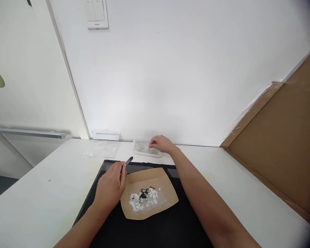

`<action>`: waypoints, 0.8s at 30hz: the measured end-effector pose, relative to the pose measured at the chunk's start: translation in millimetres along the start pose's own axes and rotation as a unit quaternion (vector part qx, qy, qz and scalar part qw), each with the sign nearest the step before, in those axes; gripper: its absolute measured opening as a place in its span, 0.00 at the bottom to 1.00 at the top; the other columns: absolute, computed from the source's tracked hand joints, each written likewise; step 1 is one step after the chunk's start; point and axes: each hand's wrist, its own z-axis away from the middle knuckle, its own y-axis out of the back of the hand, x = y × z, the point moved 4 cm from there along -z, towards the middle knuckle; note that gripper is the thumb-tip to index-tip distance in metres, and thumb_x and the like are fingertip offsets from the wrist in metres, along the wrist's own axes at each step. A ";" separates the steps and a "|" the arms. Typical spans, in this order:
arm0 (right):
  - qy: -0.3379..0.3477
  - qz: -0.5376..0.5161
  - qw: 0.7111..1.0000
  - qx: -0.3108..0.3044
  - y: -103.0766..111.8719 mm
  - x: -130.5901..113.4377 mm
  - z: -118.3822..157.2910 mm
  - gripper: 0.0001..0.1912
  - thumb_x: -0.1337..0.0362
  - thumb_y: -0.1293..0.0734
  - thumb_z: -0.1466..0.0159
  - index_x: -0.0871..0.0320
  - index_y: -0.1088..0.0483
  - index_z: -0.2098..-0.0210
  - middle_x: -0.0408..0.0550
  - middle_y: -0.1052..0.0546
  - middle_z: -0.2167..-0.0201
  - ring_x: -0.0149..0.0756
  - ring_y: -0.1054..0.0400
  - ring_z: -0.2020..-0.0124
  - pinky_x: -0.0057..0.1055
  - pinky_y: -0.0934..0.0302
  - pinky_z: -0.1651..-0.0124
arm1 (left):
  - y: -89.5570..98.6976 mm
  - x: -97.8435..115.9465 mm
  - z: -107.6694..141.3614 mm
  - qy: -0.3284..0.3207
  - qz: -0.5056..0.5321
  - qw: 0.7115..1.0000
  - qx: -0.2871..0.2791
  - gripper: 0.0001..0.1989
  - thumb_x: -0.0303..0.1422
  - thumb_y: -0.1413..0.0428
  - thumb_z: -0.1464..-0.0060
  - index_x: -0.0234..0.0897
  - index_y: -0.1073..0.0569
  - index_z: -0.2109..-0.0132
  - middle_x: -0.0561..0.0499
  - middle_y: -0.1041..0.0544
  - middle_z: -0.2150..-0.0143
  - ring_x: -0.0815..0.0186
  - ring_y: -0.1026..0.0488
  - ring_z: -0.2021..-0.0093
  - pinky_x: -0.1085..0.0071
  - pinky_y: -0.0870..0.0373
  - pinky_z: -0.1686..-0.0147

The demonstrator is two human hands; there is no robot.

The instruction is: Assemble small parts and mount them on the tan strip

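My left hand [111, 186] is closed around a slim dark tool [128, 161], whose rounded tip points up and to the right. That hand is at the left edge of a brown paper tray [167, 196]. Small white flakes [136, 203] and some black scraps [144, 195] lie in the tray. Behind it, my right hand [160, 143] reaches over the right end of a shallow clear container [144, 154] with greyish translucent material inside. Its fingers are pinched together, and whatever is between them is too small to make out.
A black mat [150, 234] lies under the paper tray on the white table [41, 193]. Clear plastic bags [100, 148] and a clear lid-like piece [105, 134] are at the back left. A large cardboard panel [279, 144] stands at the right, with a white wall [170, 75] behind.
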 end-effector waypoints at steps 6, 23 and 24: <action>0.008 -0.005 1.000 -0.001 -0.3 1.0 1.2 0.05 0.59 0.29 0.37 0.54 0.21 0.66 0.45 0.17 0.62 0.35 0.26 0.63 0.26 0.39 0.67 | -1.9 -2.3 1.3 0.014 0.009 1.000 -0.013 0.11 0.35 0.56 0.28 0.40 0.30 0.52 0.50 0.22 0.61 0.62 0.24 0.65 0.67 0.31 0.65; 0.033 -0.029 0.998 -0.046 -10.6 5.6 -0.3 0.17 0.72 0.32 0.46 0.53 0.19 0.59 0.44 0.18 0.65 0.36 0.26 0.66 0.26 0.37 0.67 | -2.9 -3.1 1.4 0.014 0.011 1.000 -0.008 0.11 0.35 0.56 0.28 0.40 0.30 0.53 0.50 0.21 0.60 0.61 0.23 0.63 0.67 0.30 0.64; 0.033 -0.029 0.998 -0.049 -10.8 5.3 -0.1 0.18 0.72 0.32 0.47 0.53 0.19 0.58 0.44 0.18 0.65 0.36 0.26 0.67 0.26 0.37 0.68 | -3.1 -3.2 1.4 0.013 0.012 1.000 -0.007 0.11 0.35 0.56 0.28 0.40 0.30 0.52 0.49 0.21 0.60 0.61 0.23 0.62 0.67 0.30 0.64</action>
